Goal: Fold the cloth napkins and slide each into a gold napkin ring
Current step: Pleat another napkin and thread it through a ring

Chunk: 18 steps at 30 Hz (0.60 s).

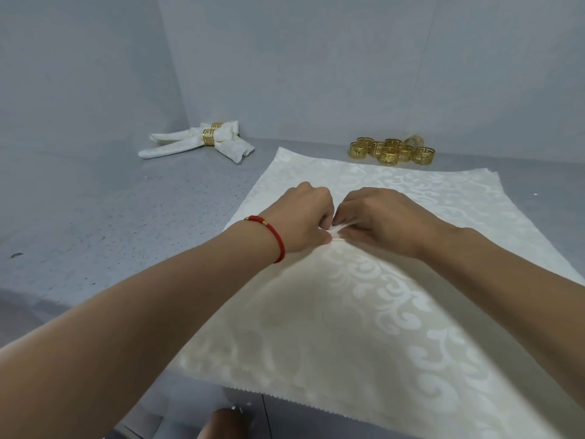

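Observation:
A cream damask napkin point(364, 312) lies spread flat on the grey table, on top of a stack of like napkins. My left hand point(300, 220), with a red cord bracelet on the wrist, and my right hand point(383, 220) meet at the napkin's middle. Both pinch a small gathered bunch of its cloth between them. A pile of several gold napkin rings point(392, 151) sits at the back right, beyond the napkin. At the back left rests a folded napkin point(177, 144) held in a gold ring point(211, 136).
The grey speckled table point(110, 217) runs to grey walls at the back and left. The napkin stack overhangs the near table edge, which has a serrated hem. A dark object shows below the edge at the bottom of the view.

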### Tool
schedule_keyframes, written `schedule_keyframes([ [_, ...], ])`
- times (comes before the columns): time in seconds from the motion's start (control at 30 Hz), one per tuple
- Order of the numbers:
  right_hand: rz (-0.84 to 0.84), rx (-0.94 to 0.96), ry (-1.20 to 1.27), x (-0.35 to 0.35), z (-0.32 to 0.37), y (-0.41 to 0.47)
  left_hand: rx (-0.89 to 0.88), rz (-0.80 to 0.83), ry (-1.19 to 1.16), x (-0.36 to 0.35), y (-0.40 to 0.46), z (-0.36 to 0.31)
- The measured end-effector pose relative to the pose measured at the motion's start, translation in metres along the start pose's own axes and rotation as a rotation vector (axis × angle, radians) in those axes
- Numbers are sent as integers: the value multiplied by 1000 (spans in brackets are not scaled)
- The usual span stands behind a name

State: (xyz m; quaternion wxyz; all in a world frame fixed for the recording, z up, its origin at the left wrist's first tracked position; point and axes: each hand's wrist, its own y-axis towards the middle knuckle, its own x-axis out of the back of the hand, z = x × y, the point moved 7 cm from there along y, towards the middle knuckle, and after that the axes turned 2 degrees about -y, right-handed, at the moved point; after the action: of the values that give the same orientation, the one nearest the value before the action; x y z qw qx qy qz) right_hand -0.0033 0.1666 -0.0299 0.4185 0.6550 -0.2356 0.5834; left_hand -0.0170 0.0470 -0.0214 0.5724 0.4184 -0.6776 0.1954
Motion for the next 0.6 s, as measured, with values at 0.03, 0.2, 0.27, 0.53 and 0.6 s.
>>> schedule_keyframes([
  [0.03,3,-31,31,1,-4,3,1,13,11,0,2,-1],
  [0.2,13,-214,368,11,-23,3,-69,26,69,-3,10,-1],
  [0.27,-3,-354,610,13,-44,0,-100,-40,77,-5,10,2],
  [0.53,-293,-811,292,4,-165,13,69,-271,199,-1,49,51],
  [0.6,-252,-852,184,-5,-182,24,108,-288,182,-10,53,55],
])
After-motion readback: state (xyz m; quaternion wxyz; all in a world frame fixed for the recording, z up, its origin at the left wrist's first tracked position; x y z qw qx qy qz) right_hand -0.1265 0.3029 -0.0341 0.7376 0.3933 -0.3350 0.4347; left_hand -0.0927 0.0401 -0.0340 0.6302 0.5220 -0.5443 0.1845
